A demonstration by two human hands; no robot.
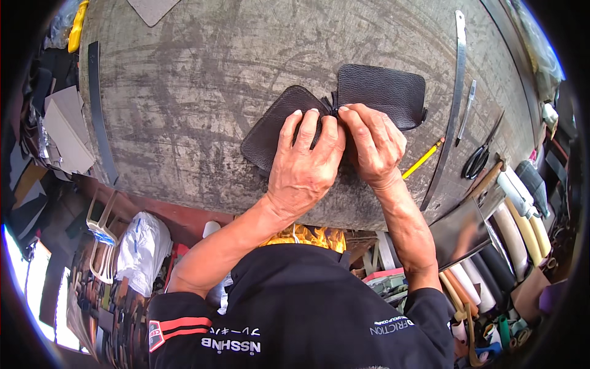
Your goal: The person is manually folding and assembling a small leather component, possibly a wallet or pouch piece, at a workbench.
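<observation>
A black grained-leather case lies on the worktable as two rounded panels, a left panel (264, 136) turned at a slant and a right panel (382, 92). Narrow dark strips, like zip ends (332, 100), stick up where the panels meet. My left hand (305, 154) is bent over the left panel's inner edge, gripping it, its thumb hidden. My right hand (373, 144) pinches at the junction beside the strips, thumb and index finger closed at the right panel's lower left corner. What lies beneath the fingers is hidden.
Right of my hands lie a yellow pencil (424, 158), a long metal ruler (450, 104), a pen (466, 112) and black-handled scissors (477, 161). A dark strip (100, 117) lies along the left side. Rolls of material (513, 230) stand below the table at right.
</observation>
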